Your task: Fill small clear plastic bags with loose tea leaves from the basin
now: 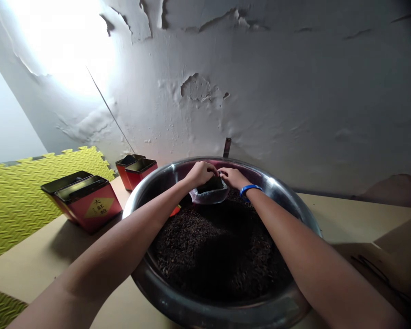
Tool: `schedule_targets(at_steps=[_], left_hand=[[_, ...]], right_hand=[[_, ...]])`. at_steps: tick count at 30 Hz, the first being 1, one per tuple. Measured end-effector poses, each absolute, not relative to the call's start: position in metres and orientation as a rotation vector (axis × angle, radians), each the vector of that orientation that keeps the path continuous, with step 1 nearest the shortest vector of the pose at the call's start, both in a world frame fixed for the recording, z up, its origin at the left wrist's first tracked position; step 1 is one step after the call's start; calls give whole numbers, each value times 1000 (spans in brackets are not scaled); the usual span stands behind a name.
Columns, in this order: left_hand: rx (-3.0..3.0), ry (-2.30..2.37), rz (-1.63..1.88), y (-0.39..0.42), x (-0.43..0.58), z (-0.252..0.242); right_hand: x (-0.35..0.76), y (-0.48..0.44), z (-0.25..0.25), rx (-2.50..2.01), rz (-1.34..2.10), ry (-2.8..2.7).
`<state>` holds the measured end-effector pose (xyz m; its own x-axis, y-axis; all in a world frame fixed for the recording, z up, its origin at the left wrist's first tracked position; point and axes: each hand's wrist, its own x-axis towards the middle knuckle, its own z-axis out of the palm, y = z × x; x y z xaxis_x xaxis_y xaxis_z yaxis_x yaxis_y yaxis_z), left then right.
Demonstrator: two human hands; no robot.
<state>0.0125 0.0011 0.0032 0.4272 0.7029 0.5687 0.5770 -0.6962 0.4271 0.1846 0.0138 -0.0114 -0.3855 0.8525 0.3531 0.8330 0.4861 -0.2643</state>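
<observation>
My left hand and my right hand meet over the far part of a large steel basin. Both have their fingers pinched at the far edge of a clear plastic bag, whose mouth gapes with a dark inside. What the bag holds is too dark to make out. Loose dark tea leaves cover the basin's bottom below my arms. Beside the bag, partly behind my left forearm, shows a small orange-red thing. A blue band circles my right wrist.
Red tins with black rims stand left of the basin, with more red tins behind. All rest on a tan table. Yellow foam mats lie at the left. A peeling wall rises behind, and a dark cord lies at right.
</observation>
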Motion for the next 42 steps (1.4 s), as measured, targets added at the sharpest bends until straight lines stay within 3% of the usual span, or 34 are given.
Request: schedule_targets(at_steps=[42], left_hand=[[2567, 1046, 1217, 5, 11, 0]], right_hand=[[187, 17, -13, -1376, 17, -2325]])
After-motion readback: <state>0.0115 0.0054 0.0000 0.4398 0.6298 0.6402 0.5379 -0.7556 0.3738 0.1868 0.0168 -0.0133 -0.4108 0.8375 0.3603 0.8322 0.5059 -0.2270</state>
